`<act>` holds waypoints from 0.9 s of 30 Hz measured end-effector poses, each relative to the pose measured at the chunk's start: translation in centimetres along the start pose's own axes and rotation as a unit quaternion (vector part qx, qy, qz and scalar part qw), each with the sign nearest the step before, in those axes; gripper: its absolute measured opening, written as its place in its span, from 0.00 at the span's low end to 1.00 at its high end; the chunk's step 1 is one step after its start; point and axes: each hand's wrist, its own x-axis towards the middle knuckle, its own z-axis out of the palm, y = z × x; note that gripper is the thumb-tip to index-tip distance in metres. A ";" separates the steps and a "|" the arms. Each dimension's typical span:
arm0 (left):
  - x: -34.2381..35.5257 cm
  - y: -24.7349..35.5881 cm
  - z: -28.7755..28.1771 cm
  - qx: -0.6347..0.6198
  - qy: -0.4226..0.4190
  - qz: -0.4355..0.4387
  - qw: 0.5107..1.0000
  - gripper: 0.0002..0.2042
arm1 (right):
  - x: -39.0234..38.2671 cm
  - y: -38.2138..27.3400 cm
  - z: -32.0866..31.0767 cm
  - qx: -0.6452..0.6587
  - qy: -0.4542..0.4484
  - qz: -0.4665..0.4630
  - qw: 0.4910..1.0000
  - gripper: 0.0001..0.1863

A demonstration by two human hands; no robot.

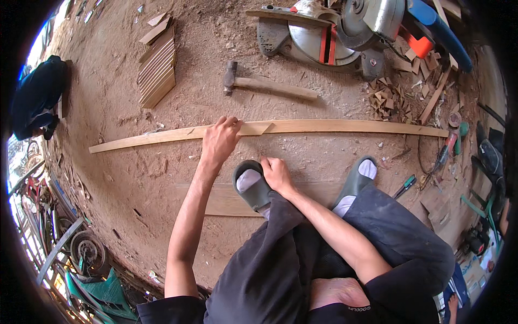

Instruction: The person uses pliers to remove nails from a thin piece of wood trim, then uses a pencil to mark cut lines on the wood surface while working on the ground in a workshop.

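Note:
A long, thin wooden strip (334,126) lies across the dirt floor in front of my feet. Over its middle sits a shorter wooden piece (256,128) with a slanted end, lying along the strip. My left hand (221,141) is closed over the short piece and the strip, fingers curled across the far edge. Beside my left slipper (253,186), my right hand (277,174) is closed, thumb and forefinger together at the slipper's side. Whatever it may hold is hidden. Under my feet lies a wide flat board (221,200).
A hammer (270,86) lies beyond the strip. Stacked slant-cut wood pieces (159,70) are at far left, a miter saw (324,38) at far right. Small offcuts (388,100) pile beside the saw. A person (40,97) is at the left edge; a motorcycle wheel (88,251) stands lower left.

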 end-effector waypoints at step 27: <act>0.6 -1.6 1.7 -0.004 0.013 0.070 0.997 0.18 | -0.4 -1.1 -0.3 -0.012 0.002 -0.090 0.996 0.20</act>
